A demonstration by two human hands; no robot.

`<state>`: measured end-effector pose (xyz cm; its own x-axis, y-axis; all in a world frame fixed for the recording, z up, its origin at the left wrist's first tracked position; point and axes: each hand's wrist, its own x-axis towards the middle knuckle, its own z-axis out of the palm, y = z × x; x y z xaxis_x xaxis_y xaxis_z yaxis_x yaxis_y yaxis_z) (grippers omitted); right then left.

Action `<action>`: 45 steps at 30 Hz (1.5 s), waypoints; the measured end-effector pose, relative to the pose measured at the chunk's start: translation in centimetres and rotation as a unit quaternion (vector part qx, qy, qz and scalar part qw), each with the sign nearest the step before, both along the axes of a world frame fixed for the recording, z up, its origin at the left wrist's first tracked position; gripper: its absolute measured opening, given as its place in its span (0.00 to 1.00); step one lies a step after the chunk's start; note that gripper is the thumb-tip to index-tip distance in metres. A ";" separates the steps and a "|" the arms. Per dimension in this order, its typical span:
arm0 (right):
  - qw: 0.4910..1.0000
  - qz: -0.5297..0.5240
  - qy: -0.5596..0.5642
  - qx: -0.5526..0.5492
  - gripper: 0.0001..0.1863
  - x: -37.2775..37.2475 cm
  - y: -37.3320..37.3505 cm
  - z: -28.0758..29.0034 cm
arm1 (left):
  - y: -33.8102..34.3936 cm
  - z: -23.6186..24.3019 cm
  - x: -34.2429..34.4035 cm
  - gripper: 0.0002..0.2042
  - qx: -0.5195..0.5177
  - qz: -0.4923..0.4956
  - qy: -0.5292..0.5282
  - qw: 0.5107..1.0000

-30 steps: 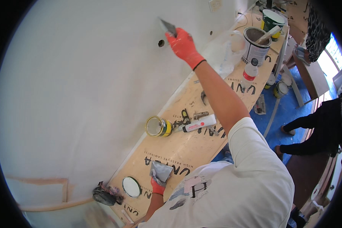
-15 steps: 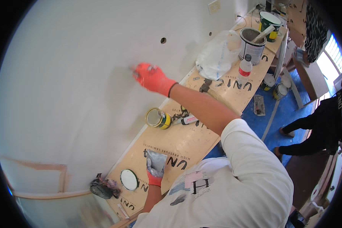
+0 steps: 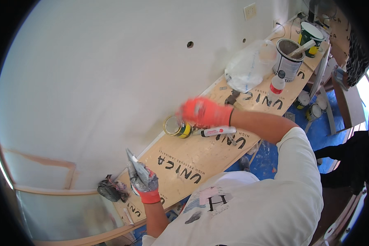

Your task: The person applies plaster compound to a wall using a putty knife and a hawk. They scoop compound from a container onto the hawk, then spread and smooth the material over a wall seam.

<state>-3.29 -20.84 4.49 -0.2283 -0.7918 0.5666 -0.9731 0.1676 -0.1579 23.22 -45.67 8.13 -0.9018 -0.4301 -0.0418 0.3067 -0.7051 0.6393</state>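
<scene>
My left hand (image 3: 147, 183), in a red and grey work glove, is closed round a flat grey metal spreader plate (image 3: 137, 168), seen nearly edge-on above the near part of the board. My right hand (image 3: 205, 112), in a red glove, is curled and smeared by motion over the middle of the board. What its fingers hold, if anything, cannot be made out. Just left of that hand stands an open can (image 3: 177, 126) with a yellow and dark label. A white marker-like tube (image 3: 218, 131) lies below the right hand.
A pale wall (image 3: 94, 90) with small holes runs along the long wooden board (image 3: 201, 156). Farther along stand a white plastic bag (image 3: 247, 67), a bottle (image 3: 276, 87), a large bucket (image 3: 289, 61) and a green bucket (image 3: 311, 39). Another person (image 3: 348, 160) stands at right.
My right hand has left the wall and moved right and down, over the board by the can. My left hand has moved left and up, turning the plate edge-on; it now hides the white lid.
</scene>
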 end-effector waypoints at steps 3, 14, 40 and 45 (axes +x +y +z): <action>0.921 -0.319 0.113 -0.192 0.18 -13.4 2.9 0.8 | 0.6 0.6 -0.3 0.16 -0.042 0.086 -0.063 0.993; 0.828 -0.398 0.036 -0.392 0.11 -17.9 -1.7 6.9 | -0.4 -4.4 3.7 0.16 -0.089 0.195 -0.185 0.959; 0.665 0.082 -0.552 -0.495 0.16 3.3 -2.2 3.5 | -7.5 -9.7 2.5 0.19 -0.745 -0.114 -0.261 0.603; 0.802 -0.315 -0.333 -0.383 0.17 -7.7 -4.2 6.6 | -12.9 -24.2 11.1 0.21 -0.677 0.018 -0.203 0.707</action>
